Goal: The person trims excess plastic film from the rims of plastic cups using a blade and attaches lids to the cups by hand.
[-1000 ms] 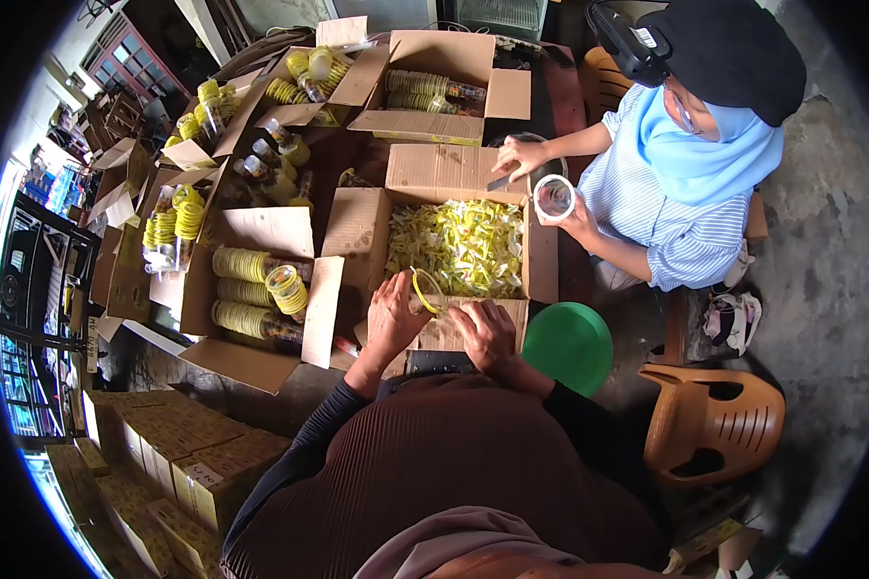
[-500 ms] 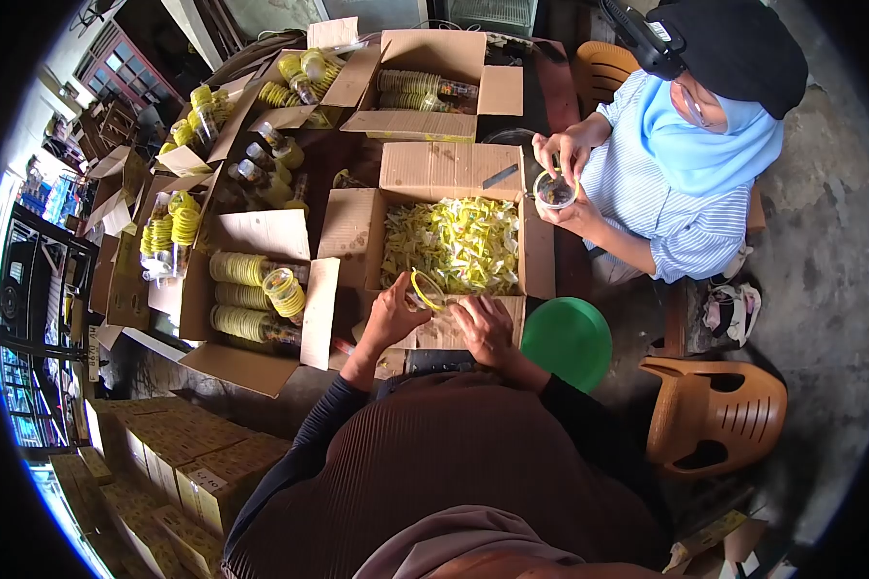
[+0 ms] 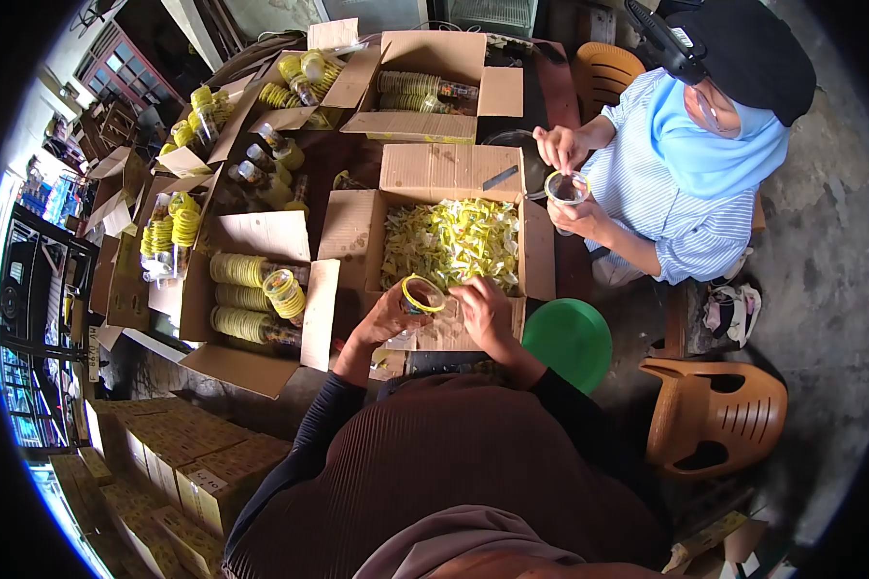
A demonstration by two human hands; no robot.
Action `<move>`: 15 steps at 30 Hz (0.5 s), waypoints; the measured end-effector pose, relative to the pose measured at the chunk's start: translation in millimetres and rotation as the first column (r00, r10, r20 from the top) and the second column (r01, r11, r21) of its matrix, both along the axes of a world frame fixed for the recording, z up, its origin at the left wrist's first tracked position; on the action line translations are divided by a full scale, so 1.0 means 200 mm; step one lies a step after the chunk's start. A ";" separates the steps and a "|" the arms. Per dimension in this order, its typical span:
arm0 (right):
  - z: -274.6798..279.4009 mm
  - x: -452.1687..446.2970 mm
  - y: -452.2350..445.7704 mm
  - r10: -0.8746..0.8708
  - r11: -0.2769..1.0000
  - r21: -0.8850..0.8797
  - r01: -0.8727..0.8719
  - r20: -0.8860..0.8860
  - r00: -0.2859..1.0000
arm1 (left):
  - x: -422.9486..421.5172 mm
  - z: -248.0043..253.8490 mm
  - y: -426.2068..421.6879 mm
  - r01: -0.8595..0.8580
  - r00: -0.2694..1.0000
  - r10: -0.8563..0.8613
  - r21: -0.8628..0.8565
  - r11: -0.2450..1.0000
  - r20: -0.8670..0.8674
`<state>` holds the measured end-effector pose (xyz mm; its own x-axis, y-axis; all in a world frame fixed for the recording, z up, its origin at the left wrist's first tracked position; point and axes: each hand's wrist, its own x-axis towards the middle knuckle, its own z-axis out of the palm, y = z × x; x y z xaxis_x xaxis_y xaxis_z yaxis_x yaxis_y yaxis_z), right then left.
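Observation:
My left hand (image 3: 387,317) is wrapped round a clear plastic cup (image 3: 424,293) with a yellow rim, its mouth tilted toward me. Just right of the cup, my right hand (image 3: 485,314) has its fingers pinched together; what they hold, if anything, is too small to tell. Both hands are over the near flap of an open cardboard box (image 3: 421,167). Small yellow and white packets (image 3: 454,241) fill that box. A dark flat strip (image 3: 499,178) rests on its far flap.
Boxes with stacked yellow-rimmed cups (image 3: 243,295) stand at the left and back. A co-worker (image 3: 666,174) at the right holds another cup (image 3: 567,188). A green round lid or basin (image 3: 567,345) and an orange chair (image 3: 714,417) are at the near right.
The cup in my left hand has turned more upright, and my right hand has lifted slightly away from it. The co-worker has put down the dark strip and now has fingers above their cup.

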<state>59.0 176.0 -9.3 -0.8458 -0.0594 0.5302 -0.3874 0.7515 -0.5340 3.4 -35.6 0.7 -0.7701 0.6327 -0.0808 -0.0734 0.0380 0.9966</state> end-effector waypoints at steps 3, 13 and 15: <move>-0.09 -0.03 -0.01 0.111 0.859 -0.507 0.066 0.310 0.944 | 0.01 -0.03 0.02 -0.063 0.991 0.044 -0.150 0.987 -0.128; -0.01 0.04 0.03 0.076 0.859 -0.509 0.058 0.239 0.968 | 0.04 -0.23 0.02 -0.390 0.594 0.043 -0.241 0.889 -0.804; 0.02 0.04 0.03 0.060 0.876 -0.477 0.062 0.236 0.970 | 0.06 -0.24 0.03 -0.455 0.521 0.034 -0.243 0.857 -0.853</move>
<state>67.6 181.4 -5.6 -0.9487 0.1509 0.2778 -0.2036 0.3805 -0.9021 15.6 -30.4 -46.8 -0.7475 0.4739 0.4654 0.6642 0.5431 0.5137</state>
